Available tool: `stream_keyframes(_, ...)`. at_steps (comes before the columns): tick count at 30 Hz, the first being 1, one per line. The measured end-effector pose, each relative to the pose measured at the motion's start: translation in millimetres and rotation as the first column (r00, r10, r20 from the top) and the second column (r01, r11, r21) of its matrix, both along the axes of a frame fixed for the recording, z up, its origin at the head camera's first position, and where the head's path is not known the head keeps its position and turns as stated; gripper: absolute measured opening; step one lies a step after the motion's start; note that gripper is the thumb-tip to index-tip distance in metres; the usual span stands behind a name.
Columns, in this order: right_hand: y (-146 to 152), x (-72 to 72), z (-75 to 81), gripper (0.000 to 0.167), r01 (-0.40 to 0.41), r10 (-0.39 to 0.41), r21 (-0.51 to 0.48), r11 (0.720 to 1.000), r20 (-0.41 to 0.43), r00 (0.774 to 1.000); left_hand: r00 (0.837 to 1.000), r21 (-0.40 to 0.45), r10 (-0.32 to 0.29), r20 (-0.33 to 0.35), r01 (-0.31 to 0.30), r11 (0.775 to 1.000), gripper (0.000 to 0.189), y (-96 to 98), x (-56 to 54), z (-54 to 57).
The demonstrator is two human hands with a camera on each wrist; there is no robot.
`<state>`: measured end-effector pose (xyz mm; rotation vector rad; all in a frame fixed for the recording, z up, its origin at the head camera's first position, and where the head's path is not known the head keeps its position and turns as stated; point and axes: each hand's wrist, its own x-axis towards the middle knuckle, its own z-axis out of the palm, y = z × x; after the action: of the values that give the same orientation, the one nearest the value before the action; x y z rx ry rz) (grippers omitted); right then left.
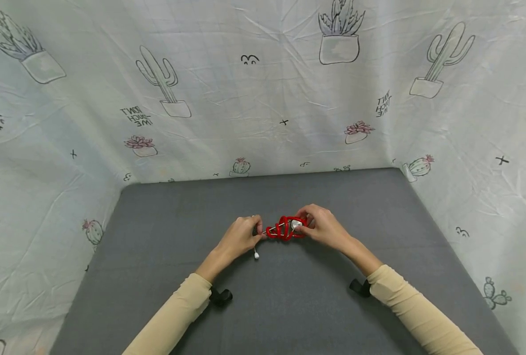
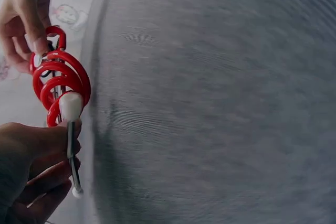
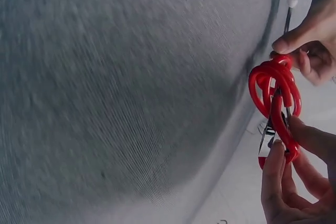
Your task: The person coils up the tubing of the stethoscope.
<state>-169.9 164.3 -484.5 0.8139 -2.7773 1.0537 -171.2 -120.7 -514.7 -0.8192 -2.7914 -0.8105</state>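
Observation:
A stethoscope [image 1: 284, 228] with red tubing wound in loops is held up between the two hands above the grey table. My left hand [image 1: 240, 236] pinches its thin metal ear tubes at the left end. A white ear tip [image 1: 256, 256] hangs below that hand. In the left wrist view a white bulb [image 2: 71, 106] sits against the red coils [image 2: 73, 77]. My right hand [image 1: 327, 227] grips the other end, around the red tubing and the silvery round chest piece [image 1: 296, 224]. In the right wrist view its fingers [image 3: 274, 171] press on a pale, shiny flat part.
Grey cloth covers the table [image 1: 263, 315]. A white curtain [image 1: 280, 98] printed with cacti and potted plants hangs behind it and at both sides. Black wrist devices [image 1: 220, 297] show beside both forearms, which wear beige sleeves [image 1: 178, 310].

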Motion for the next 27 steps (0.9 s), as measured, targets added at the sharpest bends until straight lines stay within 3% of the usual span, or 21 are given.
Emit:
stream_keyframes(9,-6,2.7,-3.0,0.031,-0.014,0.014,-0.008,1.0,0.003,1.0,0.998,-0.024,0.011,0.062,-0.01,1.0,0.034,-3.6,-0.2,-8.0)
stream_keyframes(19,-12,-6.3,-3.5,0.027,0.005,-0.006,-0.021,1.0,-0.039,0.999,0.999,0.0,0.035,-0.002,-0.035,0.999,0.029,-3.9,-11.2,-15.5)
stream_keyframes(27,-14,-9.3,-7.1,0.03,0.019,-0.02,-0.033,0.999,-0.029,0.999,0.997,0.022,0.067,0.029,-0.068,0.997,0.028,-5.7,-15.9,-17.1)
